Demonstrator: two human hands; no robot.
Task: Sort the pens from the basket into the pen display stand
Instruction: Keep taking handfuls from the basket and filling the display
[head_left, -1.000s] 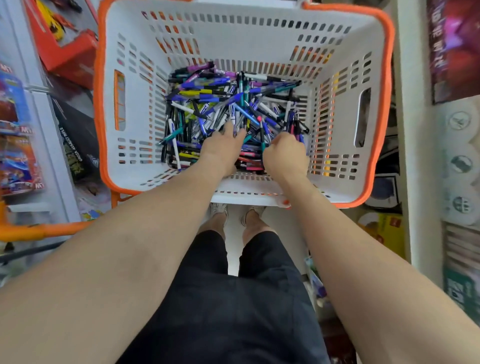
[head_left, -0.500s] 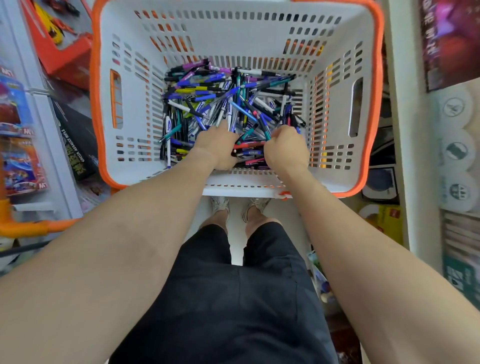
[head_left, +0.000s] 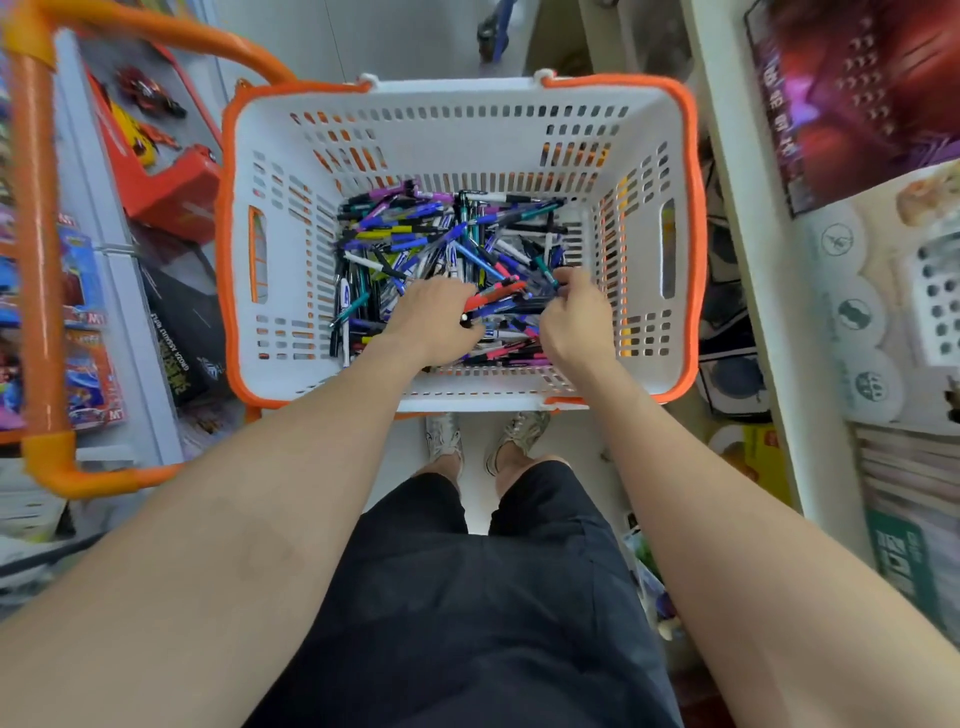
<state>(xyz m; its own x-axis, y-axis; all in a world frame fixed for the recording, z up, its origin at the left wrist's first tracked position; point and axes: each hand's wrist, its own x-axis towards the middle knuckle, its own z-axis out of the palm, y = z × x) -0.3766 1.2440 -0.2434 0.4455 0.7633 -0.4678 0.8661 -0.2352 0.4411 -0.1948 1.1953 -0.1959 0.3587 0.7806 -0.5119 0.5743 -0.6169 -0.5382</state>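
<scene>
A white plastic basket (head_left: 291, 156) with an orange rim stands in front of me. A heap of several pens (head_left: 441, 244) in blue, purple, black, teal and yellow covers its floor. My left hand (head_left: 431, 322) lies on the near side of the heap, fingers curled around a bundle of pens that includes a red pen (head_left: 493, 296). My right hand (head_left: 576, 317) is beside it on the right, fingertips pinched on pens in the heap. A white stand with round holes (head_left: 935, 301) shows at the right edge, partly cut off.
An orange cart handle (head_left: 41, 260) frames the left side, with toy packages on shelves behind it. A white shelf upright (head_left: 737, 234) runs down the right, with posters and boxes beyond. My feet (head_left: 483, 431) stand on the pale floor under the basket's near edge.
The view has pulled back and tilted up, so the whole basket and the cart handle show. Both hands have closed on pens and the red pen has lifted between them.
</scene>
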